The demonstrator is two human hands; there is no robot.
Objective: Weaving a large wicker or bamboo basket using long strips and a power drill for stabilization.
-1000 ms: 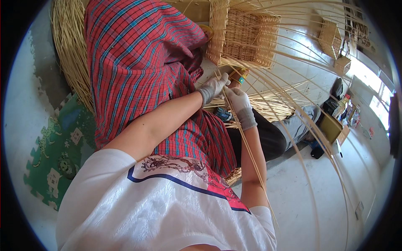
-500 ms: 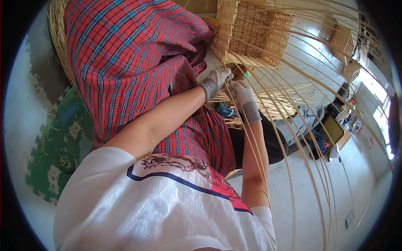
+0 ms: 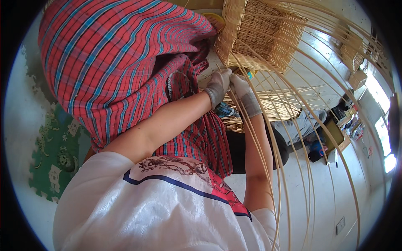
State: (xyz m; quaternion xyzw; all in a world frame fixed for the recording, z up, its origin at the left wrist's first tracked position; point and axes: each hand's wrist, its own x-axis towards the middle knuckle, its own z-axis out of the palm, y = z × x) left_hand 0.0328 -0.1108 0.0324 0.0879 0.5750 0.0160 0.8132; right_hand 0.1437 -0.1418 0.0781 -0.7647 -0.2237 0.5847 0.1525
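My left hand (image 3: pixel 218 85) and my right hand (image 3: pixel 243 89), both in pale work gloves, meet near the near corner of a woven wicker basket (image 3: pixel 288 44). Their fingers are closed on thin wicker strands (image 3: pixel 255 140), which run back over my right forearm. Other long strands (image 3: pixel 312 113) fan out from the basket's edge and arch to the right. The basket lies with its open side toward me. Exactly how the strands pass between the fingertips is hidden by the gloves.
Red plaid cloth (image 3: pixel 121 62) covers my lap and the left side. A pile of cut wicker rods (image 3: pixel 280 102) lies beyond my right hand. A yellow bowl (image 3: pixel 214 21) stands beside the basket. A green foam mat (image 3: pixel 56 154) is at left; a wall socket (image 3: pixel 340 226) at lower right.
Both hands have come closer together, still on the strands. The basket sits slightly further right in the picture, and the long strands have swung.
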